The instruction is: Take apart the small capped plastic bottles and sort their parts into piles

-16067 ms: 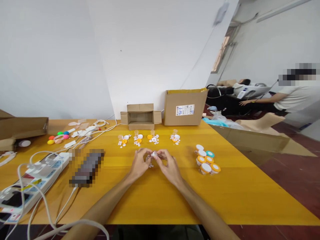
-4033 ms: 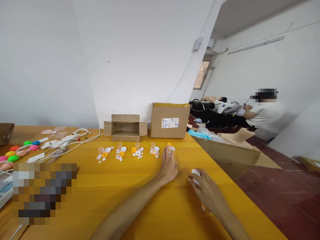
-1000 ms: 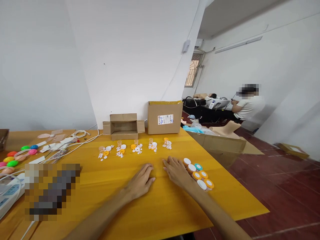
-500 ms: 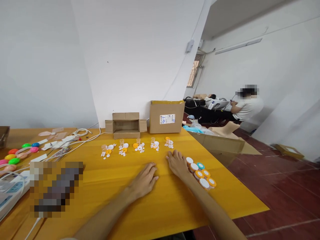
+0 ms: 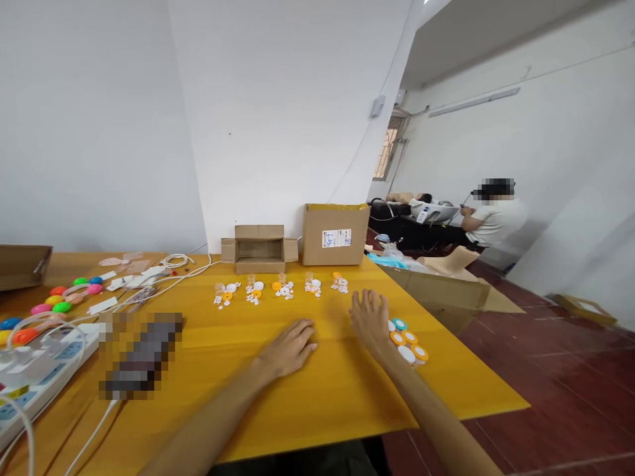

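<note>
Lifting the right hand (image 5: 370,322) clear of the lidded containers (image 5: 409,336) just beside it would likely avoid knocking them; its fingers are spread, with nothing visible in them. The left hand (image 5: 290,348) rests empty on the surface (image 5: 317,410), thumb apart from fingers. Beyond both, the small orange and white discs (image 5: 284,291) probably need light fingertip contact.
</note>
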Demonstrator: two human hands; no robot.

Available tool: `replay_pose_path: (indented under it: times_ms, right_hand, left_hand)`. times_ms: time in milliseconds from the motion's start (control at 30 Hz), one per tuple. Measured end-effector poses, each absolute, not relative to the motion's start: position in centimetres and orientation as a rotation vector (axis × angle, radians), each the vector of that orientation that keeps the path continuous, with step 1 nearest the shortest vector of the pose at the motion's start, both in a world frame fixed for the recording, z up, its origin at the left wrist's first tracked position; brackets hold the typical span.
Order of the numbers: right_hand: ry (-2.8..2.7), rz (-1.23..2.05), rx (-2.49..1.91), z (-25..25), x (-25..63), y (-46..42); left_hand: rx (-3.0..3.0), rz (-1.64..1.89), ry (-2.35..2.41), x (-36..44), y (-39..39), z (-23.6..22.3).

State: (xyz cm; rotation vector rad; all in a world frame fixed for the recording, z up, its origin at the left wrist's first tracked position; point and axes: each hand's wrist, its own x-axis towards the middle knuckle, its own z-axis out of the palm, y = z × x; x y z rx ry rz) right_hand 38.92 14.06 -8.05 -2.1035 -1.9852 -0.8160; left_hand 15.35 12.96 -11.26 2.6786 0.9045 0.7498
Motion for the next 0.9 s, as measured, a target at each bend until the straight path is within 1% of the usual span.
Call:
replay_pose_path:
  times_ms: [67,167,333,533,733,900]
  right_hand:
    - [-1.940,-0.787,-2.196,-7.6,39.9,13.7]
    - [-1.937,-0.636,-2.304,-7.5,41.0,13.7]
    - [-1.983,-0.545,-2.217,-8.0,40.7,13.9]
    - [-2.095,-0.297,-1.954,-9.1,37.0,14.2]
    - [-2.128,0.094,-1.596,-10.1,29.6,14.0]
    - [-2.044,0.436,-1.266,-10.5,24.4,14.8]
  left_hand:
    - [2.705,0.736,0.911,14.8,12.9,-11.1]
    - [2.737,0.729,0.928,13.6,12.7,-10.9]
    - [2.729,0.794,0.950,11.5,12.4,-11.1]
    - [2.587,0.881,1.056,8.7,11.7,-10.7]
    - [2.328,0.922,1.240,8.0,11.5,-10.1]
    - [2.154,1.009,1.171,8.3,11.8,-9.6]
